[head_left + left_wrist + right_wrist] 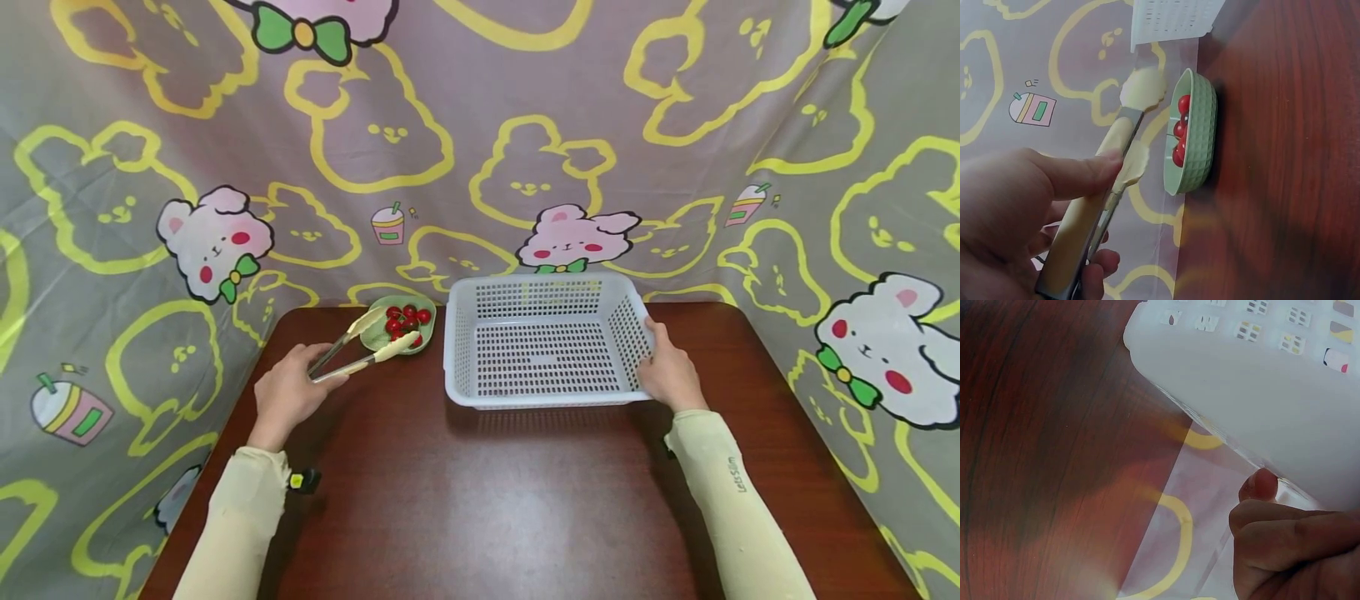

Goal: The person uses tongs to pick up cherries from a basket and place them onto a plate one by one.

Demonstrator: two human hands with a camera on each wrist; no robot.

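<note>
My left hand (pixel 288 392) holds a pair of metal tongs (pixel 396 346) with cream-coloured grips and tips. The two tips stand apart with nothing between them, pointing at a green bowl (pixel 1200 144) and overlapping it in the head view. Several small red cherry tomatoes (pixel 410 311) lie in that bowl. My right hand (pixel 673 371) grips the right rim of a white perforated plastic basket (pixel 540 402). No contents show inside the basket. In the right wrist view, curled fingers (pixel 1291 544) are at its edge, and the side wall (pixel 1254 400) hides part of the hand.
A dark reddish-brown wooden table (pixel 480 500) lies under everything. Patterned cloth (pixel 465 108) with cartoon animals hangs behind the table and along both sides. The bowl stands near the back edge, just left of the basket.
</note>
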